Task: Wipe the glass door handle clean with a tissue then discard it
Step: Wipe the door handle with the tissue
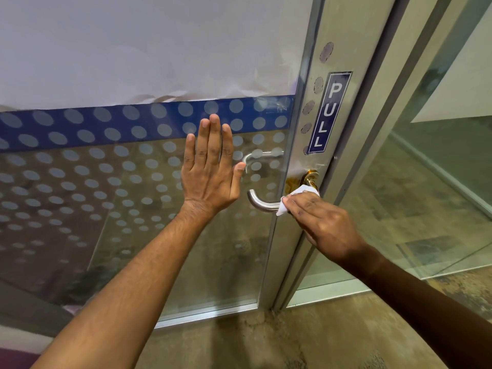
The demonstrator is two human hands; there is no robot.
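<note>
- The right hand (322, 222) is closed around a white tissue (290, 199), pressing it against the steel lever handle (262, 203) near where the lever meets the door frame (316, 145).
- The left hand (210, 169) is open and flat, fingers together, palm against the glass door (106, 169); it holds nothing and seems to be steadying the door.
- The handle's free curved end sits between the 2 hands, bare of tissue, just right of the left thumb.
- Just above the right hand's fingers, the brass-coloured base (310, 177) of the handle shows; a "PULL" sign (328, 113) is higher on the frame.
- Judged from this, wiping is under way: the inner part is being covered, while the curved end looks still to be wiped.
- Discarding is not yet done; no bin is in view.
</note>
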